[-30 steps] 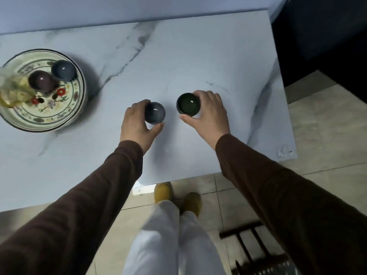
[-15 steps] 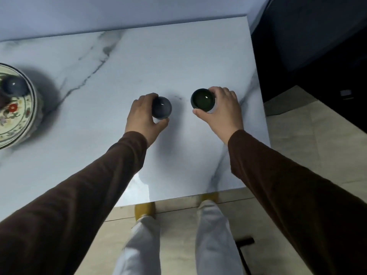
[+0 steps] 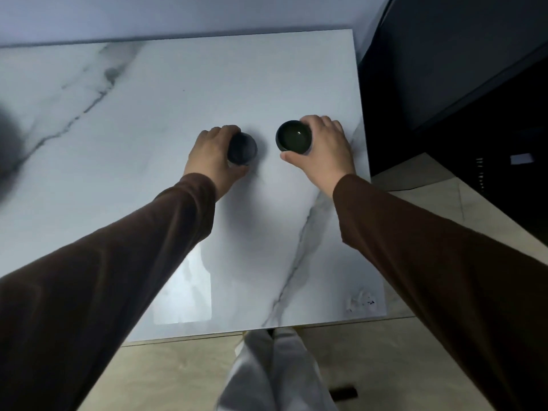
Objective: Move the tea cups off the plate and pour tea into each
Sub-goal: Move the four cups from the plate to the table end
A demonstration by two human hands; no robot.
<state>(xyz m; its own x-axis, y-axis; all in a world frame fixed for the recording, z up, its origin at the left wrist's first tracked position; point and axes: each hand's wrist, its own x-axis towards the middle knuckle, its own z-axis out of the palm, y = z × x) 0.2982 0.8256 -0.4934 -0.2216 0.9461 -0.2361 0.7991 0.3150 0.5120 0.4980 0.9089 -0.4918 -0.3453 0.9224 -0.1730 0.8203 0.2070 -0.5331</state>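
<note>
Marble worktop (image 3: 178,114) carries two cups. The left hand (image 3: 212,160) grips the grey cup (image 3: 242,149); at its 3 o'clock, well apart, the right hand (image 3: 323,146) grips the green cup (image 3: 294,140).

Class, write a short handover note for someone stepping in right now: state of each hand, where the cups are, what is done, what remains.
Left hand: closed around the dark blue cup, which sits on the marble table.
Right hand: closed around the dark green cup, to the right of the blue one, with a gap between them.
Done: these two cups are off the plate, upright; neither visibly holds tea.
Left: let go, deal with any cups on the plate, which is out of view, then pour tea into each.
</note>
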